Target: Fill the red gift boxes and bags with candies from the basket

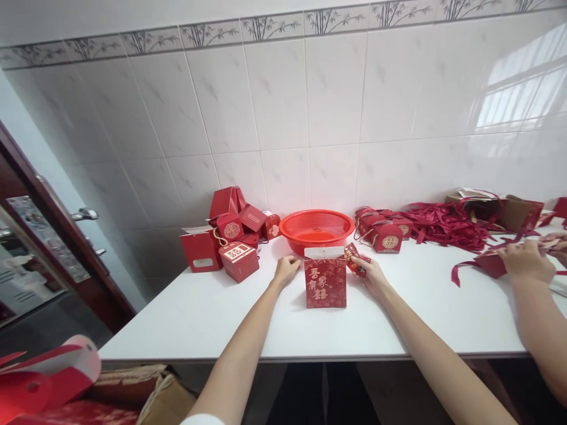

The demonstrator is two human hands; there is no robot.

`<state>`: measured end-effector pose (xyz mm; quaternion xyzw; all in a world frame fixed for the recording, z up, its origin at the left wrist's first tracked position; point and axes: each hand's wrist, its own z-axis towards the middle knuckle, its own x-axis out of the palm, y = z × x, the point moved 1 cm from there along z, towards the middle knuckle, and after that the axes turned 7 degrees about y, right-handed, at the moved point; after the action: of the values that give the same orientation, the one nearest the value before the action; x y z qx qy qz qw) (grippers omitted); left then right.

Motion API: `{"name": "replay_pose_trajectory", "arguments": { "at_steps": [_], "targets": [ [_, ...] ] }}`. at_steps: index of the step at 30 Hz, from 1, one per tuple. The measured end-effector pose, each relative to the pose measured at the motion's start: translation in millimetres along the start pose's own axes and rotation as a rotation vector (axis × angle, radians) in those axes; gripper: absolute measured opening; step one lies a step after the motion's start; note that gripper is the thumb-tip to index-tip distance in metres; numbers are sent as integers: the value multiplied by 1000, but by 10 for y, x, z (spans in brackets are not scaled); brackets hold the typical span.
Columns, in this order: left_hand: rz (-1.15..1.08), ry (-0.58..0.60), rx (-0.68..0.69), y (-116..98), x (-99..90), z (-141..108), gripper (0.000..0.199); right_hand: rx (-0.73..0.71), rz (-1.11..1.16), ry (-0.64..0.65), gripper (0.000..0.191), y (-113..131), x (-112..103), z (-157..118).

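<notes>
A red bag-shaped box [326,283] with gold characters and a white top flap stands upright on the white table between my hands. My left hand [287,269] rests on the table to its left, fingers curled; whether anything is in them is hidden. On the other side, my right hand [374,276] is closed on a small red printed packet [357,261], just right of the box. Directly behind the box sits a red plastic basket [316,227].
Red gift boxes [239,261] are piled at the left, and more boxes [386,237] with cord handles stand right of the basket. Farther right lie red ribbons [456,225] and another person's hands [529,260] holding red material. The table's front edge [332,357] is near me.
</notes>
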<state>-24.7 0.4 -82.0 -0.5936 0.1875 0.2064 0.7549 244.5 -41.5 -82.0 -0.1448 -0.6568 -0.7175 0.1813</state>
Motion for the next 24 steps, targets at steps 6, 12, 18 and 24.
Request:
{"name": "replay_pose_trajectory", "arguments": {
  "at_steps": [6,12,18,24],
  "targets": [
    [-12,-19,6,12,16,22,23,-11,-7,-27,34,-6,8,-30],
    [-22,-36,13,11,29,-6,24,-21,-10,-42,36,7,25,-78],
    [10,-36,6,-41,22,-30,24,-35,0,-62,40,6,36,-92],
    [116,-22,-17,-81,9,-17,21,-57,10,-67,39,3,33,-78]
  ]
}}
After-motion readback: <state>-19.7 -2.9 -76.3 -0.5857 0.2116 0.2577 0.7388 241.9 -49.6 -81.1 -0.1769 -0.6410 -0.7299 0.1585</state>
